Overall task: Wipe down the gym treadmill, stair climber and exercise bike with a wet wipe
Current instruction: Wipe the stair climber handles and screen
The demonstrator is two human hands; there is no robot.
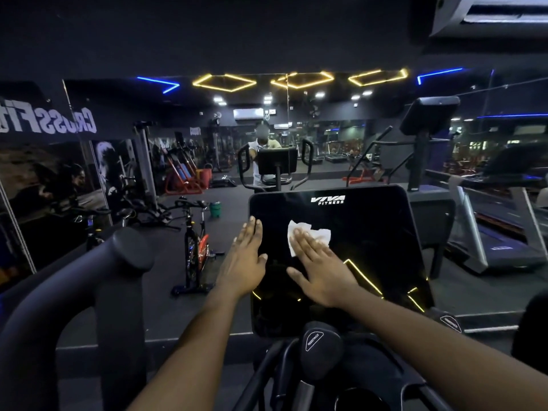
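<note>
Now, wet wipe point(321, 234): white, crumpled, flat on the black console screen point(370, 247).
Right hand point(323, 271): fingers straight, pressing the wipe.
Left hand point(246, 259): fingers straight, against the screen's left edge, empty.
Green bucket point(215, 209): on floor point(166, 262), contents hidden.

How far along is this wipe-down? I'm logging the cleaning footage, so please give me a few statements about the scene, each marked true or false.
1. The right hand presses the wet wipe flat against the black console screen. True.
2. The left hand holds a second wipe. False: it holds nothing and lies with straight fingers along the screen's left edge.
3. The screen carries a VIVA FITNESS logo near its top. True.
4. The exercise bike stands to the right of the console. False: it stands on the floor to the left; the treadmill is on the right.
</note>
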